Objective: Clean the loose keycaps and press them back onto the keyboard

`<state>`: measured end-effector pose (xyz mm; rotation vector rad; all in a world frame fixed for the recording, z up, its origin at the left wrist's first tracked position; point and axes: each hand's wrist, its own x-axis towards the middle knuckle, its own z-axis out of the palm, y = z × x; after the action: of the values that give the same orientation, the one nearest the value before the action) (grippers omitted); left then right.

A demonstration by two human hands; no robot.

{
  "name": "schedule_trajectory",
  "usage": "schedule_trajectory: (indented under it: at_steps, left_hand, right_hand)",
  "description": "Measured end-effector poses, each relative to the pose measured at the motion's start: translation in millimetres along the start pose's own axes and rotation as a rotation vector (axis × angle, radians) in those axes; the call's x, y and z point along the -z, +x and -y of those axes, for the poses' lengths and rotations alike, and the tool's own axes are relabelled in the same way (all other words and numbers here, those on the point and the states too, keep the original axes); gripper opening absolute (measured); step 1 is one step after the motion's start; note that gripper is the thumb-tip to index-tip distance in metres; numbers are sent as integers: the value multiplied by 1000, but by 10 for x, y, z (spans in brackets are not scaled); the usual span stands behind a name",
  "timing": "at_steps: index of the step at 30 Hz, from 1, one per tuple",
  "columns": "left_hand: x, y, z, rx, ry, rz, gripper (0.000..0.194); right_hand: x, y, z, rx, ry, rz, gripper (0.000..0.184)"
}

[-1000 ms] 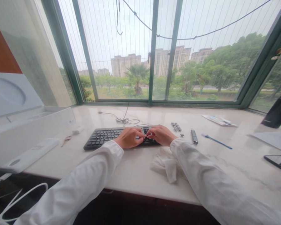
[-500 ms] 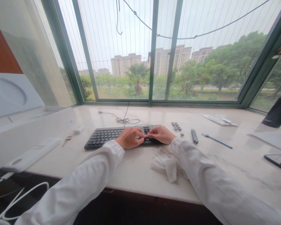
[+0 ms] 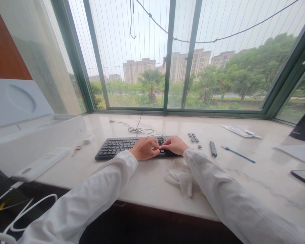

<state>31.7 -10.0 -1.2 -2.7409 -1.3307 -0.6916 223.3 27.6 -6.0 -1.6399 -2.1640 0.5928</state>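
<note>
My left hand [image 3: 143, 149] and my right hand [image 3: 175, 145] rest over the right part of a black computer keyboard [image 3: 117, 148]. Their fingertips meet over the keys, and the fingers hide what lies beneath them. White sleeves cover both forearms. Right of the keyboard lie several loose black keycaps [image 3: 193, 137] and a single small keycap [image 3: 199, 146]. Beyond them is a dark metal oblong tool [image 3: 213, 148]. A crumpled white tissue [image 3: 183, 178] lies on the sill just below my right forearm.
The keyboard sits on a pale marble sill [image 3: 147, 193] before a green-framed window. A black cable [image 3: 138, 129] lies behind it. A white box [image 3: 35, 142] and a white oblong case [image 3: 42, 164] stand left. A blue stick [image 3: 239, 155], papers [image 3: 241, 131] and a phone [image 3: 303, 178] lie right.
The whole scene has slid slightly right in the view. Both hands stay at the same spot on the keyboard, their fingertips still together.
</note>
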Motion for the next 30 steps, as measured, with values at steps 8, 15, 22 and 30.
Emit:
schedule_trajectory:
  at_steps: [8,15,22,30]
  left_hand:
    - [10,39,-14,4,20,26,23]
    - [11,53,-26,-3,32,38,22]
    - [-17,-3,-4,-22,42,-6,19]
    - [-20,-34,109,73,40,-187,27]
  right_hand:
    - [43,44,72,-7,-69,29,25]
    - [34,77,95,11,-121,49,21]
    - [-2,45,42,67,-76,23,22]
    - [336,-132,63,125,-14,-173,21]
